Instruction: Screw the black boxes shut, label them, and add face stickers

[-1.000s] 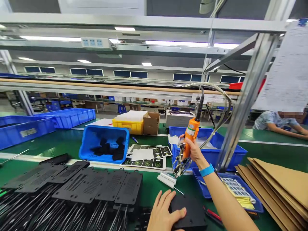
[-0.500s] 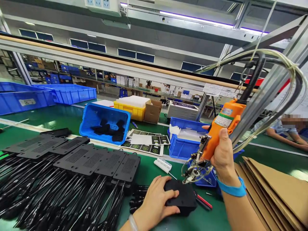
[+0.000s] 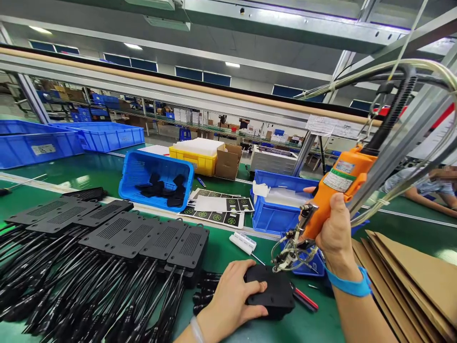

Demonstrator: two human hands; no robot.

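Observation:
My right hand [image 3: 335, 231] is wrapped round an orange power screwdriver [image 3: 337, 183], which hangs tilted from a cable. Its metal tip with thin hoses meets the far edge of a black plastic box [image 3: 273, 293]; whether it touches a screw is too small to tell. My left hand [image 3: 237, 295] grips that box from the left, thumb and fingers pressed on its top. Black cable connectors [image 3: 207, 288] stick out from the box's left side, partly behind my hand. A white-handled screwdriver [image 3: 243, 243] lies just beyond the box, and a red-and-black tool [image 3: 305, 299] lies at its right.
Several black boxes with cables [image 3: 121, 236] lie in a row at left. Behind stand a blue basket [image 3: 130, 178] with black pieces, printed sheets [image 3: 214, 216] and a blue bin [image 3: 273, 219]. Cardboard sheets [image 3: 410, 281] are stacked at right. A person's arm [image 3: 428, 202] rests farther right.
The camera view has tilted slightly, so the scene sits a little differently. Both hands keep their grips, and the power screwdriver's tip stays at the box's far edge.

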